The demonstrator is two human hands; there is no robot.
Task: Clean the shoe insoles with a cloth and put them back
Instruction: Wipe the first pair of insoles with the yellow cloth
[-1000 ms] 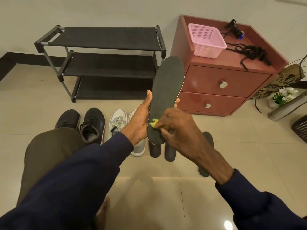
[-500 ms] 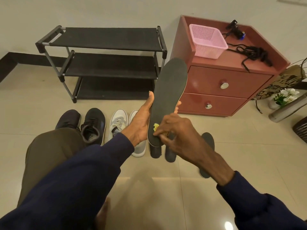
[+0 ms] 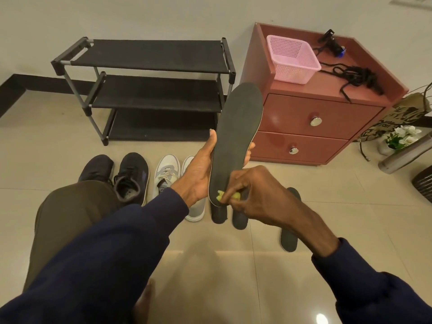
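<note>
You see a flat charcoal-grey shoe insole (image 3: 236,141) with a thin pale rim, a small yellow-green cloth (image 3: 221,195), a pink lattice-patterned plastic basket (image 3: 292,71) on a glossy brick-red two-drawer cabinet (image 3: 304,113), a black fabric-shelved shoe rack (image 3: 152,56), black lace-up sneakers (image 3: 131,178), white-and-grey sneakers (image 3: 167,174) and your navy sleeves (image 3: 117,242).

Beige tiled floor (image 3: 350,206), white wall (image 3: 140,15)

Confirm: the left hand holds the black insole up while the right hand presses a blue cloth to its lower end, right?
No: the cloth is yellow-green, not blue, as the head view shows. The left hand does hold the black insole up while the right hand presses it to the lower end.
</note>
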